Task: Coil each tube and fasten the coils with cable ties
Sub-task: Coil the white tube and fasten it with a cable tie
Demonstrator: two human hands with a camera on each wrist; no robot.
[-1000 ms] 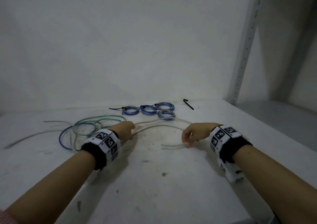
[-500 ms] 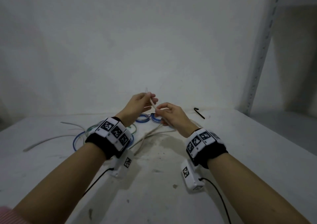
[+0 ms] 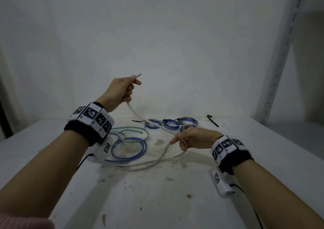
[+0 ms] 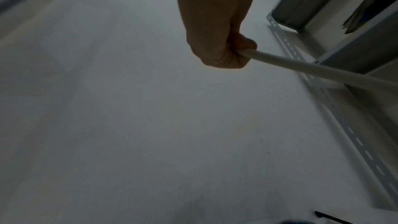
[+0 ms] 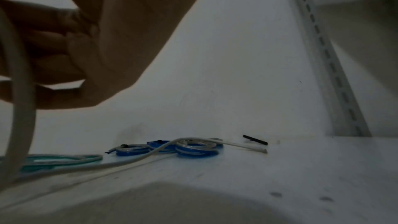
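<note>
White table (image 3: 157, 202), slotted shelf upright (image 3: 280, 53).

White tube (image 3: 140, 118) lifted, slack loop on table; blue tube (image 3: 129, 151), green tube (image 3: 129, 132) loose; tied coils (image 3: 171, 123) behind.

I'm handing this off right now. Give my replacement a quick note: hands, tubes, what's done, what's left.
Left hand raised, grips the white tube near one end. Right hand low over the table, fingers curled round the same tube further along; the rest lies slack.
Done: four tied coils by the wall.
Left: coil and tie the white tube, then the loose blue tube and green tube. Black cable tie lies right of the coils.
</note>
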